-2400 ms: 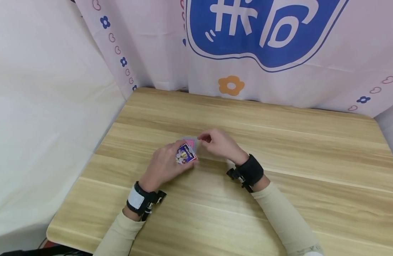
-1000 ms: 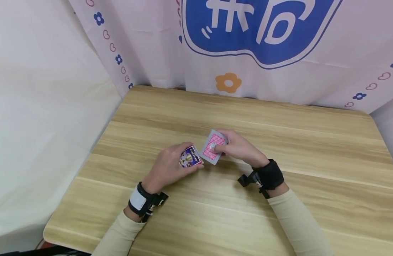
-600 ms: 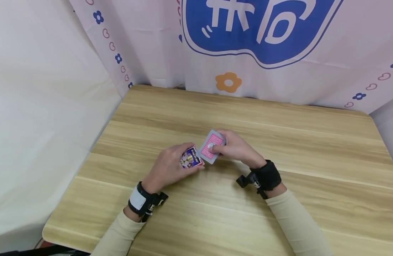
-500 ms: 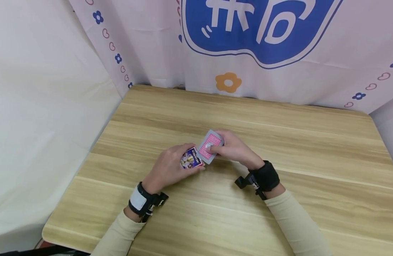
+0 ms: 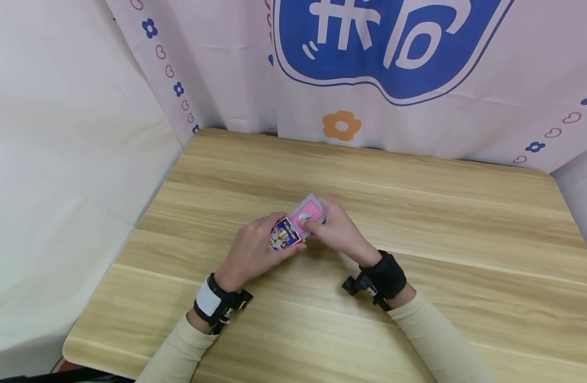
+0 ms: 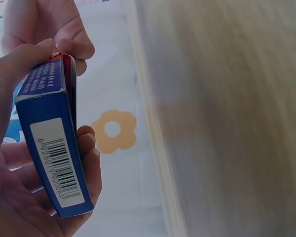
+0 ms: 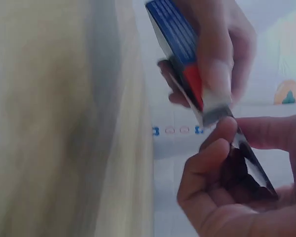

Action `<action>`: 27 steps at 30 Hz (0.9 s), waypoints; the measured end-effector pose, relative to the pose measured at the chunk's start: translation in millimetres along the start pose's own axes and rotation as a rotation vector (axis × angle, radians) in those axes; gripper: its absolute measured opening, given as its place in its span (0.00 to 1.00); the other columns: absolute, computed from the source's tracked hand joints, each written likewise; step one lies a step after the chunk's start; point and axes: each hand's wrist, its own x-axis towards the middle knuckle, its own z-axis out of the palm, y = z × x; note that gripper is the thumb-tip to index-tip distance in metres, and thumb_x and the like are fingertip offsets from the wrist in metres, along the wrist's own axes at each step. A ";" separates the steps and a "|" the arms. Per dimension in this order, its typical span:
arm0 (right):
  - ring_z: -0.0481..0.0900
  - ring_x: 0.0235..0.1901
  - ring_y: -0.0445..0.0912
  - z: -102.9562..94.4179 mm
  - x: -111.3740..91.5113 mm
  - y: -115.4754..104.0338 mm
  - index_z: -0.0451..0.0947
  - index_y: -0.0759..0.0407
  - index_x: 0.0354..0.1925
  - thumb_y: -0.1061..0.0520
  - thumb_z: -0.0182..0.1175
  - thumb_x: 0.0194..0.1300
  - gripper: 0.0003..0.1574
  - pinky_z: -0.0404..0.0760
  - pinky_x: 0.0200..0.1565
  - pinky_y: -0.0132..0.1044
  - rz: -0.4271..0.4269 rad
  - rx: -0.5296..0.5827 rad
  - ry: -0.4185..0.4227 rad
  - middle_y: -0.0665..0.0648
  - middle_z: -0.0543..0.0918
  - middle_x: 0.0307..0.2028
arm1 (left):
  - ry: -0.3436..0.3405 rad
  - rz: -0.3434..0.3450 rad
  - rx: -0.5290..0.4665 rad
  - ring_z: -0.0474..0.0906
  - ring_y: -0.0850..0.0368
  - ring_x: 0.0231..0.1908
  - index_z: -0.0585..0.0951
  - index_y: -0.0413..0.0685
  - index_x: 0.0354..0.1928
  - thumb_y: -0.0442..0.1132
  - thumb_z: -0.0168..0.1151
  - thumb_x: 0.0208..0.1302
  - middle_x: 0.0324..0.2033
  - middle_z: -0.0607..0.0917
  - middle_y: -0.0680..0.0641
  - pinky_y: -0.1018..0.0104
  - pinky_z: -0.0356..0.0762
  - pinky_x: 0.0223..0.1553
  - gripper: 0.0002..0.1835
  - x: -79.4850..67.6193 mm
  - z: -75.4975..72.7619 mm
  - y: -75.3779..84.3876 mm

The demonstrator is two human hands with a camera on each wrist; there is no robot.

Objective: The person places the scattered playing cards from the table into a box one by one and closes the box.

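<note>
My left hand (image 5: 250, 244) grips a small blue playing-card box (image 5: 285, 234) with a picture on its face. Its barcode end (image 6: 59, 163) faces the left wrist camera. Thumb and fingers of my right hand (image 5: 338, 229) pinch a thin pack of playing cards (image 5: 311, 209) with pink patterned backs and pale borders. The cards' lower edge meets the box's upper right end, where a red part shows in the right wrist view. Whether any cards are inside the box, I cannot tell. Both hands are above the table.
A wood-grain table (image 5: 418, 213) lies under both hands. Behind it hangs a pale cloth (image 5: 255, 80) with a blue emblem and an orange flower. A white sheet (image 5: 73, 159) covers the left side.
Earlier, cards stood behind the box beside my right hand, which then held them off to its right. Now that hand has come left, bringing the cards to the box's end. The left hand barely moved.
</note>
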 end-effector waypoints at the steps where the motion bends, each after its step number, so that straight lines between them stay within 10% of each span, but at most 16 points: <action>1: 0.84 0.36 0.46 1.9 -0.6 -0.6 0.80 0.60 0.56 0.55 0.63 0.74 0.16 0.83 0.39 0.36 0.002 -0.009 -0.021 0.59 0.89 0.41 | 0.004 -0.005 0.000 0.86 0.57 0.32 0.82 0.37 0.58 0.61 0.80 0.55 0.40 0.91 0.41 0.67 0.82 0.29 0.40 0.0 -0.1 0.1; 5: 0.83 0.38 0.44 3.0 -2.4 -1.0 0.77 0.61 0.61 0.52 0.60 0.76 0.21 0.81 0.41 0.36 -0.004 -0.088 -0.064 0.58 0.88 0.43 | 0.014 -0.013 0.011 0.87 0.57 0.32 0.82 0.38 0.58 0.61 0.80 0.55 0.39 0.91 0.42 0.67 0.82 0.29 0.39 0.6 -0.2 -0.1; 13: 0.85 0.38 0.48 -3.7 -6.1 1.7 0.84 0.63 0.50 0.63 0.65 0.72 0.10 0.83 0.42 0.35 -0.145 -0.119 0.189 0.60 0.88 0.40 | 0.025 -0.024 0.028 0.86 0.56 0.30 0.83 0.39 0.57 0.62 0.81 0.53 0.38 0.91 0.42 0.67 0.81 0.27 0.39 0.2 1.2 -2.3; 27: 0.85 0.37 0.43 1.6 -9.2 -2.6 0.91 0.59 0.47 0.65 0.64 0.68 0.13 0.86 0.43 0.38 -0.172 -0.171 0.008 0.57 0.92 0.41 | 0.037 -0.027 0.032 0.88 0.53 0.32 0.83 0.39 0.56 0.61 0.81 0.54 0.37 0.91 0.41 0.63 0.84 0.29 0.38 0.5 0.9 -1.5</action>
